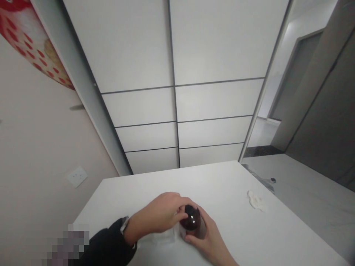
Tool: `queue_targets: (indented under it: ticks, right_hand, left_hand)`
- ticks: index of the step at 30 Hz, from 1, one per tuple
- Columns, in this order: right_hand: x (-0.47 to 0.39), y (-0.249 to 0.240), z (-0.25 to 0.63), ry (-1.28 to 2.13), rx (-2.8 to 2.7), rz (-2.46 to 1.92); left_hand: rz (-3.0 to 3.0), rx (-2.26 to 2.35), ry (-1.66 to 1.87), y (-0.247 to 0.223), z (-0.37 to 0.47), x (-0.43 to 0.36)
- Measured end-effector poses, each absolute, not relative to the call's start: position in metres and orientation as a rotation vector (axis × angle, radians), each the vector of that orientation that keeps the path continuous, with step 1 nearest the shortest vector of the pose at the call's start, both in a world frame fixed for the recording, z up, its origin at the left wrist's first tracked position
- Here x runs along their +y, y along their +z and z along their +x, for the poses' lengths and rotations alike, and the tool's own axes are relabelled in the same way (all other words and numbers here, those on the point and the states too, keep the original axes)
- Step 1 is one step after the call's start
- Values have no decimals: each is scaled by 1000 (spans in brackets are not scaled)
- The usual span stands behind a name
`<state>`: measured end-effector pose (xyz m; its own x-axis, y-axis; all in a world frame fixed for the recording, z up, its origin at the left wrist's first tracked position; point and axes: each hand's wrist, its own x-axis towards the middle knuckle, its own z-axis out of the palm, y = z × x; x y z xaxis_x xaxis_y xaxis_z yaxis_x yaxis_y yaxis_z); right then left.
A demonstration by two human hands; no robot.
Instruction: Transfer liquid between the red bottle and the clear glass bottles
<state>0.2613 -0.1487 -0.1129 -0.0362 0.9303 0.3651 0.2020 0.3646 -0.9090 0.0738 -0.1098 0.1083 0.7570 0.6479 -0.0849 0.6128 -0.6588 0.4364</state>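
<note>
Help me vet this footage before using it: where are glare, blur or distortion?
Head view: small bright glints on the brown bottle; head view again: the white scrap looks blurry, the cabinet's sides converge downward, and a pixelated patch sits lower left.

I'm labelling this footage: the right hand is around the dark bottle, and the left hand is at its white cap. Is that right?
Not quite: the head view shows a black cap, not white. The right hand is around the dark bottle, the left hand at its cap.
</note>
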Motion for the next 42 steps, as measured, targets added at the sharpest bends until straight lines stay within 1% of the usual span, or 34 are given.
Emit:
queue_targets:
  ticks: [4,9,15,17,19,21,23,26,31,37,42]
  right_hand:
    - [-151,-108,261,884,-1487,-1018]
    - [-154,-98,262,942,-1460,-1024]
    - [-154,-93,264,969,-1475,-1042]
    - [-154,-93,264,968,-1481,-1044]
    - [-154,-94,264,968,-1483,-1046]
    - [-154,-96,264,971,-1484,-1052]
    - [-154,-98,263,976,-1485,-1055]
    - [-154,-101,263,986,-1495,-1052]
    - [-155,-108,263,999,-1514,-1071]
    - [-155,-110,265,1020,-1545,-1097]
    - [-153,-115,261,1023,-1553,-1139]
  left_hand:
    - [2657,1035,53,106,88,-105]
    - [2925,960,-91,107,100,-108]
    - [2837,898,-110,120,86,-109]
    - [2807,940,-66,126,84,-110]
    - [2764,956,71,133,84,-106]
    - [2683,956,236,137,83,-94]
    - [2576,975,314,137,83,-74]
    - [2480,971,205,123,84,-35]
    - [2511,897,-17,76,100,17]
    - [2585,632,-198,33,133,41]
    - [2585,472,-252,8,151,50]
